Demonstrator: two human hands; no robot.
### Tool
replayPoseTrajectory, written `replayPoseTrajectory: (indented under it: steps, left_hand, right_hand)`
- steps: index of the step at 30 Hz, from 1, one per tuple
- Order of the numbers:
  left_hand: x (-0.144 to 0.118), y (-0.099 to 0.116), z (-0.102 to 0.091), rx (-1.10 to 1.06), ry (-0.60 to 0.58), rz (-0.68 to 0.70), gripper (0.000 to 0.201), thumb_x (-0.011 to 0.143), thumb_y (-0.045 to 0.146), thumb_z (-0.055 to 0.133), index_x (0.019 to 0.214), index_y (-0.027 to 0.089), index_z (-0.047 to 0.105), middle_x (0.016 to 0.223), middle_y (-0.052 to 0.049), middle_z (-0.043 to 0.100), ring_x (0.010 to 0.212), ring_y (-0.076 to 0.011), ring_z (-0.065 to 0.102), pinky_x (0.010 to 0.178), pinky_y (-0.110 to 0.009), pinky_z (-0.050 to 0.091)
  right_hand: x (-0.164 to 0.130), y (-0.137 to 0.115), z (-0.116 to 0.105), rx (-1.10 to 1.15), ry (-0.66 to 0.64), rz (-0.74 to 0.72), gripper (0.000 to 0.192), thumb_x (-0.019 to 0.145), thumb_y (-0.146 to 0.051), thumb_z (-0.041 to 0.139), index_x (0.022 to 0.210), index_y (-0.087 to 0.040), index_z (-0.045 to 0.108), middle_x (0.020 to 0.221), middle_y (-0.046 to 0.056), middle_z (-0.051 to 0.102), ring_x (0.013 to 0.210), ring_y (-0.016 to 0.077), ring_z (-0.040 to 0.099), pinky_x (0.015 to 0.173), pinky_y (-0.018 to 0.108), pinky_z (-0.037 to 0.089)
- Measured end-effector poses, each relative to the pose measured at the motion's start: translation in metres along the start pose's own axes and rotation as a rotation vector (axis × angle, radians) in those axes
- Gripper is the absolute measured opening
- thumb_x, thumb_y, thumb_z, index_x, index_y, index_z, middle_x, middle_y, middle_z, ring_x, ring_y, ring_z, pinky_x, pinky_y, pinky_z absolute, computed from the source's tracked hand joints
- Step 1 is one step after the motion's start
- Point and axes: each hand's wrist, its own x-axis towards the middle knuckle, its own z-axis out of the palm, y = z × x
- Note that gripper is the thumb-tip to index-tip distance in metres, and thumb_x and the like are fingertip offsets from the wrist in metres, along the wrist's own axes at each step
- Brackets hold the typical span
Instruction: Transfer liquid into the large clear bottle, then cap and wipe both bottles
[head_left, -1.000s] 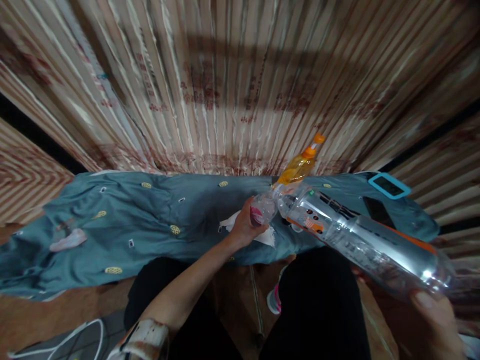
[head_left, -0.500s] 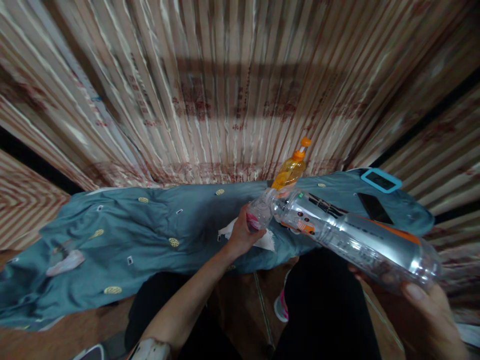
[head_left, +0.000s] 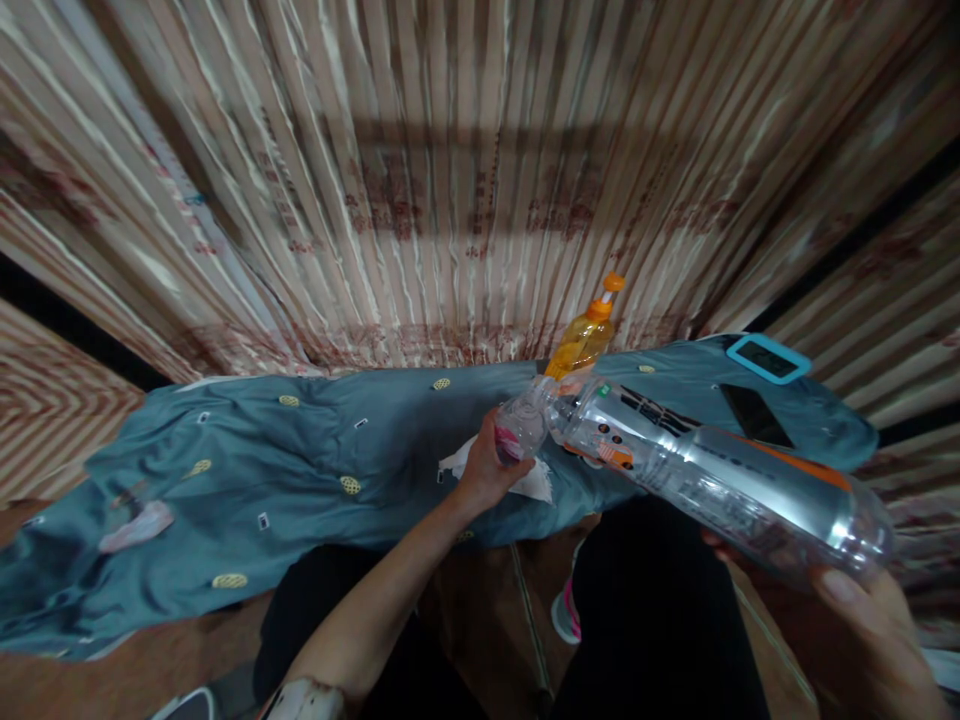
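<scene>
My left hand [head_left: 489, 470] is wrapped round a small clear plastic bottle [head_left: 523, 425] with a pink label. In my right hand [head_left: 862, 610] lies a large clear plastic bottle [head_left: 720, 480] with a silver and orange label, tilted so its neck points left. The mouths of the two bottles meet or nearly meet; whether they touch I cannot tell. Right behind them stands a yellow pump bottle [head_left: 581, 345] with an orange pump head. Under my left hand a white tissue [head_left: 534, 484] lies on the teal cloth [head_left: 405, 440].
On the cloth's right end lie a blue-framed device [head_left: 769, 358] and a dark phone [head_left: 756, 415]. A crumpled clear plastic piece [head_left: 137, 527] is on the left. Behind rises a pleated curtain [head_left: 420, 180]. My knees and a shoe [head_left: 567, 610] are below the front edge.
Both hands hold the bottles in nearly the same pose. The whole view has shifted slightly, and the large bottle sits a little further right and lower.
</scene>
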Motion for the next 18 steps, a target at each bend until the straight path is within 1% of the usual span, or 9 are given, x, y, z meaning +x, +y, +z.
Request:
replayPoseTrajectory:
  steps: [2,4,8,12,14,18]
  left_hand:
    - [0.000,0.000,0.000,0.002,-0.005,0.000,0.080,0.064,0.026,0.079,0.132,0.020,0.036,0.128,-0.012,0.057,0.116,-0.0294,0.057,0.106,-0.050,0.040]
    - [0.000,0.001,0.000,0.006,-0.014,-0.002,0.080,0.065,0.027,0.079,0.132,0.020,0.036,0.128,-0.013,0.057,0.116,-0.0304,0.057,0.106,-0.050,0.041]
    - [0.000,0.002,0.000,0.020,-0.013,-0.004,0.079,0.064,0.026,0.078,0.132,0.019,0.036,0.127,-0.013,0.057,0.116,-0.0300,0.057,0.106,-0.049,0.042]
    - [0.000,0.000,0.000,-0.002,-0.014,0.006,0.079,0.065,0.025,0.078,0.131,0.019,0.036,0.126,-0.012,0.058,0.114,-0.0275,0.058,0.106,-0.049,0.041]
    - [0.000,-0.001,0.001,-0.008,-0.012,0.010,0.080,0.065,0.024,0.078,0.132,0.019,0.036,0.127,-0.011,0.057,0.116,-0.0269,0.058,0.106,-0.047,0.042]
    - [0.000,0.000,0.000,-0.001,-0.008,-0.001,0.082,0.064,0.022,0.079,0.133,0.021,0.035,0.127,-0.010,0.058,0.115,-0.0263,0.058,0.106,-0.047,0.042]
  right_hand:
    - [-0.002,-0.002,0.003,0.000,0.008,-0.003,0.071,0.055,-0.045,0.082,0.120,-0.025,0.063,0.104,0.013,0.064,0.075,0.0316,0.065,0.058,0.041,0.056]
    - [-0.007,-0.008,0.009,-0.001,0.023,-0.004,0.069,0.054,-0.046,0.083,0.117,-0.025,0.064,0.106,0.012,0.064,0.073,0.0289,0.064,0.058,0.038,0.056]
    - [-0.012,-0.016,0.017,-0.031,0.051,0.016,0.062,0.059,-0.047,0.082,0.115,-0.025,0.066,0.111,0.010,0.063,0.082,0.0264,0.064,0.064,0.033,0.056]
    - [-0.006,-0.011,0.009,-0.024,0.035,-0.001,0.070,0.052,-0.046,0.083,0.116,-0.023,0.065,0.108,0.013,0.064,0.076,0.0299,0.065,0.059,0.039,0.056]
    - [-0.004,-0.009,0.008,-0.020,0.032,-0.009,0.071,0.051,-0.045,0.082,0.116,-0.024,0.065,0.105,0.013,0.064,0.074,0.0312,0.065,0.057,0.041,0.056]
    - [-0.009,-0.011,0.013,-0.017,0.074,0.009,0.064,0.056,-0.045,0.081,0.115,-0.026,0.065,0.108,0.011,0.064,0.084,0.0326,0.066,0.063,0.041,0.057]
